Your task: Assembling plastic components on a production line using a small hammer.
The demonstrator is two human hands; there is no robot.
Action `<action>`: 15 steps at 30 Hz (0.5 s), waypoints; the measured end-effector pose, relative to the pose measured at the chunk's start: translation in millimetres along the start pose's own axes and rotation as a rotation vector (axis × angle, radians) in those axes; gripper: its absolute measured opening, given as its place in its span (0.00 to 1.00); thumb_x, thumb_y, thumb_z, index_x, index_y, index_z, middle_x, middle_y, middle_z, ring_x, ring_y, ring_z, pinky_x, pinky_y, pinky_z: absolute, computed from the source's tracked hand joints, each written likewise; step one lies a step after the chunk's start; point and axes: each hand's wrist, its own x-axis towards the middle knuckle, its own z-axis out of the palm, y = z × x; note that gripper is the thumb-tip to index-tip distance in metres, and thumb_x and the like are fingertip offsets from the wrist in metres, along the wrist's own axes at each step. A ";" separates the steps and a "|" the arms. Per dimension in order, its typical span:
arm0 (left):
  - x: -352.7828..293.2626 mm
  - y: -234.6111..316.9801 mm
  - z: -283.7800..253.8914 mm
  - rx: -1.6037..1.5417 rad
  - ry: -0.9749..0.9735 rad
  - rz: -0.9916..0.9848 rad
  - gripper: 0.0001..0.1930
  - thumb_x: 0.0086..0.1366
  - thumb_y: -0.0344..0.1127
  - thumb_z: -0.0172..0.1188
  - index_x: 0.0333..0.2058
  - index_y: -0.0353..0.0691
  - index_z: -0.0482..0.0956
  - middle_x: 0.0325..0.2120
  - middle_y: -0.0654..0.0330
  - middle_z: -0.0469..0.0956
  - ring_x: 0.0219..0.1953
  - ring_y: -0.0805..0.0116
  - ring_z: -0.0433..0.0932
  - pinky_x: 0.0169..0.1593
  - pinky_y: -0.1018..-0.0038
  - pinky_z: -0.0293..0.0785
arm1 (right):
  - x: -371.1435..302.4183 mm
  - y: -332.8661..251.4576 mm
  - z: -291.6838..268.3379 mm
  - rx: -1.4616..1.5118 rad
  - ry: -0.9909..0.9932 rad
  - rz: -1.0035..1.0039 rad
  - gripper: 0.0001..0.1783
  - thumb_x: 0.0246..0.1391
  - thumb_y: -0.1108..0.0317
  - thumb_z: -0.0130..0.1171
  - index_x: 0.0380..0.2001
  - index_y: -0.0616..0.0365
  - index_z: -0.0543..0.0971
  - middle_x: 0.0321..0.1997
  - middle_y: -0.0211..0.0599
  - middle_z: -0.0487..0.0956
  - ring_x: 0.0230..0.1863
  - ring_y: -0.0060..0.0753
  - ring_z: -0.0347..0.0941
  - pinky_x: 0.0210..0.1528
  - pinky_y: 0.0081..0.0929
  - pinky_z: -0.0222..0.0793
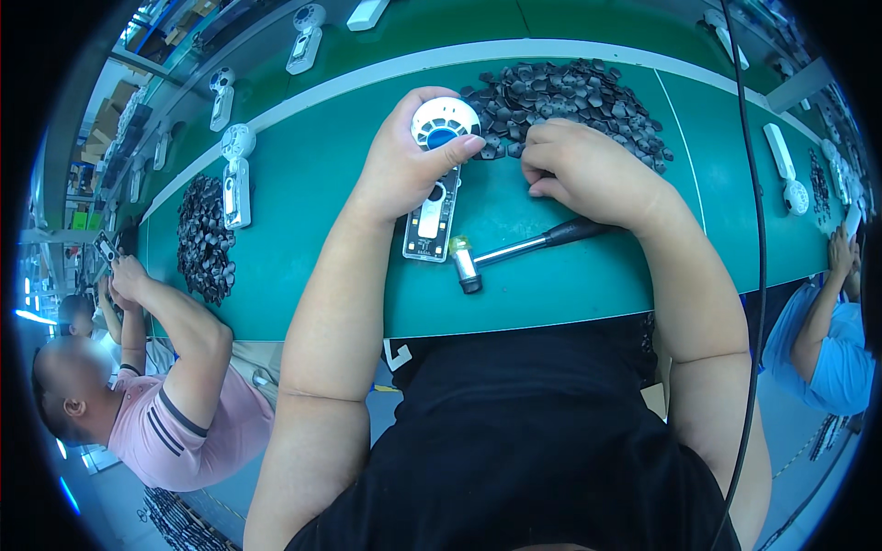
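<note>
My left hand (404, 151) is closed round a white handheld device with a round, slotted head (446, 118); the thumb presses across the head's face. Below the hand, the device's rectangular body (430, 220) shows a clear, dark-edged front and rests on or just over the green table. At the near edge of a pile of small black plastic pieces (570, 101), my right hand (583, 170) has its fingers curled in toward the thumb. What they hold, if anything, is hidden. A small mallet (514, 248) with a yellowish face and a black grip lies beneath the right wrist.
The green table (524, 308) has another black pile (205, 239) at left, beside a white device (236, 179). More devices stand on the far belt (395, 46). A black cable (755, 230) hangs at right. Co-workers sit left (184, 413) and right (822, 340).
</note>
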 end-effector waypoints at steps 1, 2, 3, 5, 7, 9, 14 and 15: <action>0.1 -0.1 0.3 0.016 -0.005 0.013 0.33 0.54 0.42 0.79 0.54 0.38 0.73 0.37 0.59 0.81 0.37 0.73 0.81 0.40 0.76 0.80 | 0.2 -0.7 -0.7 0.000 -0.001 -0.001 0.06 0.53 0.69 0.67 0.32 0.58 0.80 0.38 0.41 0.78 0.46 0.48 0.75 0.50 0.43 0.72; 0.2 -0.3 0.6 0.032 -0.010 0.027 0.31 0.56 0.40 0.77 0.55 0.37 0.73 0.36 0.59 0.81 0.36 0.73 0.82 0.40 0.76 0.80 | 0.2 -1.6 -1.2 0.023 0.027 0.016 0.06 0.53 0.69 0.67 0.32 0.58 0.80 0.37 0.41 0.78 0.46 0.48 0.75 0.49 0.42 0.72; 0.2 -0.4 0.7 0.048 -0.015 0.040 0.30 0.58 0.37 0.76 0.55 0.37 0.72 0.35 0.59 0.81 0.35 0.72 0.82 0.40 0.76 0.80 | 0.1 -2.3 -1.7 0.046 0.054 0.033 0.06 0.53 0.70 0.66 0.31 0.59 0.79 0.37 0.40 0.78 0.45 0.47 0.74 0.49 0.41 0.72; 0.1 -0.2 0.4 0.047 -0.011 0.037 0.30 0.58 0.37 0.76 0.55 0.37 0.72 0.35 0.59 0.81 0.35 0.72 0.82 0.40 0.76 0.80 | -0.3 -2.0 -4.4 0.069 0.079 0.051 0.06 0.53 0.70 0.66 0.31 0.59 0.79 0.37 0.40 0.77 0.44 0.47 0.74 0.48 0.40 0.71; 0.0 -0.2 0.7 0.048 -0.005 0.031 0.31 0.57 0.38 0.76 0.56 0.37 0.72 0.36 0.60 0.81 0.35 0.73 0.82 0.40 0.76 0.80 | -2.0 3.8 -10.6 0.033 0.165 0.063 0.06 0.53 0.70 0.66 0.31 0.59 0.79 0.37 0.40 0.77 0.44 0.47 0.74 0.48 0.40 0.71; 0.1 -1.6 0.3 0.046 0.002 0.023 0.32 0.56 0.40 0.77 0.55 0.38 0.73 0.37 0.59 0.82 0.36 0.72 0.82 0.40 0.76 0.81 | -4.5 6.8 -14.9 0.015 0.205 0.071 0.06 0.53 0.71 0.66 0.31 0.59 0.79 0.37 0.40 0.77 0.44 0.47 0.73 0.48 0.40 0.71; -0.4 -1.3 0.8 0.051 0.018 0.000 0.34 0.52 0.46 0.79 0.53 0.38 0.75 0.39 0.58 0.82 0.38 0.72 0.82 0.40 0.76 0.81 | -9.4 7.7 -15.5 -0.002 0.102 0.026 0.06 0.53 0.71 0.66 0.33 0.60 0.81 0.37 0.41 0.77 0.44 0.46 0.74 0.49 0.39 0.72; -0.2 -0.5 1.2 0.054 0.019 -0.003 0.34 0.52 0.47 0.79 0.53 0.38 0.75 0.39 0.58 0.82 0.38 0.72 0.82 0.40 0.76 0.81 | -10.2 6.9 -13.7 -0.016 0.091 0.032 0.06 0.53 0.71 0.66 0.33 0.60 0.81 0.37 0.41 0.77 0.44 0.46 0.75 0.50 0.39 0.72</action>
